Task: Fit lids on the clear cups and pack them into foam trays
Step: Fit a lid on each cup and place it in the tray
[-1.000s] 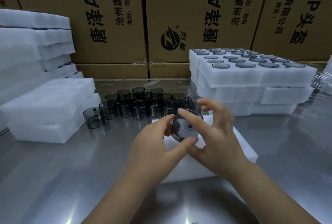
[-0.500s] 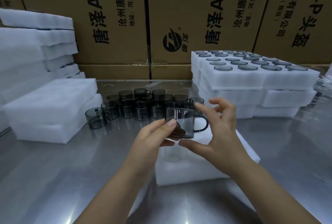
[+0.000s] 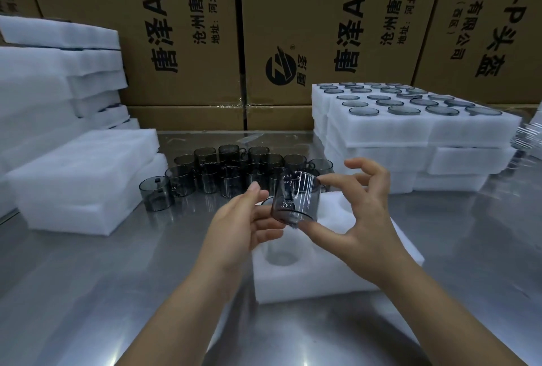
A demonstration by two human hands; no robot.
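Printed cartons [image 3: 181, 28] wall the rear. Steel counter [image 3: 88, 292]: blank foam stacks [image 3: 58, 96] at left edge, filled trays [image 3: 410, 131] right rear, empty foam tray [image 3: 308, 277] front centre, loose cups [image 3: 234, 169] mid-rear. Held cup [image 3: 296, 201] above the empty foam tray: right hand [image 3: 366, 219] pinches it, left hand [image 3: 237, 228] fingers relaxed, touching its base.

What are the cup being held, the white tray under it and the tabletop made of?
Held cup: smoky see-through, glossy with sharp highlights; glass or hard plastic, unclear which. Foam tray: soft-looking matte white foam with round pockets. Table: brushed metal, probably stainless steel, mirroring lights.
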